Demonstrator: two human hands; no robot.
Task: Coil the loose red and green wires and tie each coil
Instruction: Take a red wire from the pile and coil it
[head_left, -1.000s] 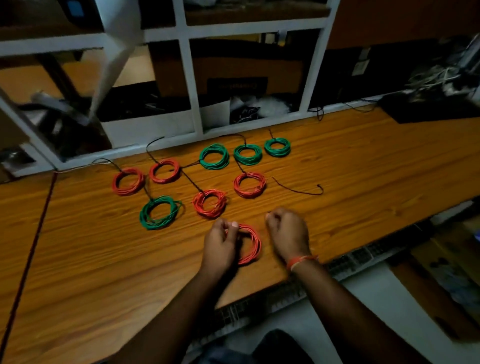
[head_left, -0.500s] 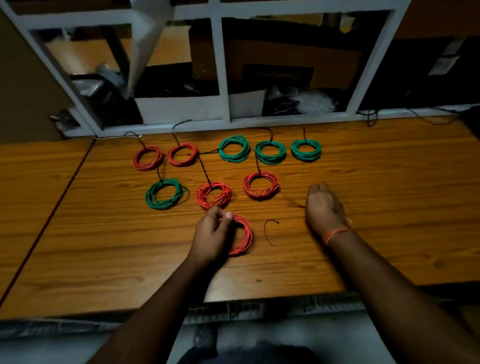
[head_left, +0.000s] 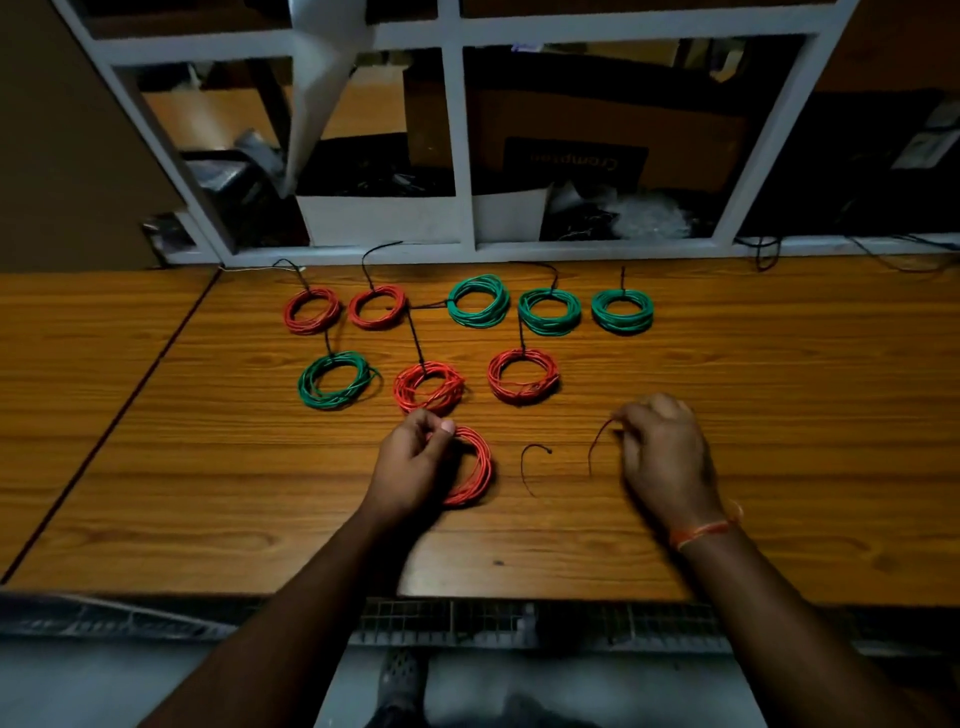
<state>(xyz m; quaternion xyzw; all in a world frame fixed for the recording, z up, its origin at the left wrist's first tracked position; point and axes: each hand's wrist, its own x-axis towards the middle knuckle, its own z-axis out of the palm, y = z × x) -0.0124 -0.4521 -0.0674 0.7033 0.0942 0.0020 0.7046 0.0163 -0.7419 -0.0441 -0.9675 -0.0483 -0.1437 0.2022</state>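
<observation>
Grips the untied red coil (head_left: 475, 467) at its left rim with the left hand (head_left: 415, 467), fingers and thumb curled round the strands, the coil lying flat on the worktop (head_left: 779, 441) near the front edge. Pinches a thin reddish strand (head_left: 597, 441) in the right hand (head_left: 665, 457), well apart from the coil; cannot tell whether loose wire end or tie. Leaves a short black tie (head_left: 525, 467), hooked at one end, on the wood between the two hands.

Probably springs open if the left grip eases, given stiff coated wire keen to unwind. May cross or snag turns while threading a tie with one hand only. Could lose so thin a tie against dark grain in this dim light.

Smooth, slightly glossy insulation; round rings of many turns. Behind, eight tied coils (head_left: 523, 376), red and green, in two rows, with black tails trailing. Streaked wood-grain worktop, flat and matt.
</observation>
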